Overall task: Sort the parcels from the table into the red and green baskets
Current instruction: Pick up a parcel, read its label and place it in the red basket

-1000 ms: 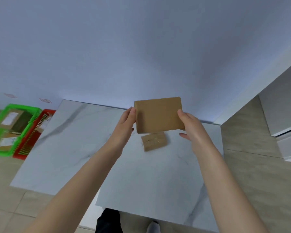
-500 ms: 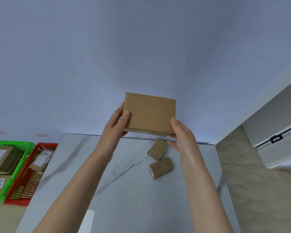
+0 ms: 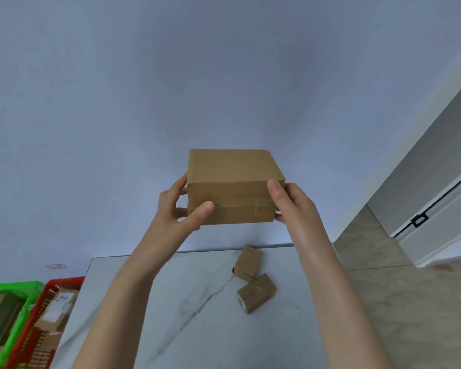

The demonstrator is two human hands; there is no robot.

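Step in hand: inspection of one parcel before sorting. Large cardboard box (image 3: 230, 186) is held up in front of the wall, clear of the marble table (image 3: 186, 302). Left hand (image 3: 177, 209) grips its 9 o'clock end, right hand (image 3: 290, 206) its 3 o'clock end — fingers curled closed on the box, thumbs across the near face. No label visible on the faces shown. Two small parcels (image 3: 252, 278) remain on the table at 6 o'clock of the box. Red basket (image 3: 61, 284) and green basket (image 3: 16, 287) sit off the table's 9 o'clock side, both holding parcels. Next, by my judgement: rotate box to find the label, then carry it w/ both hands to the matching basket — which one, cannot tell.
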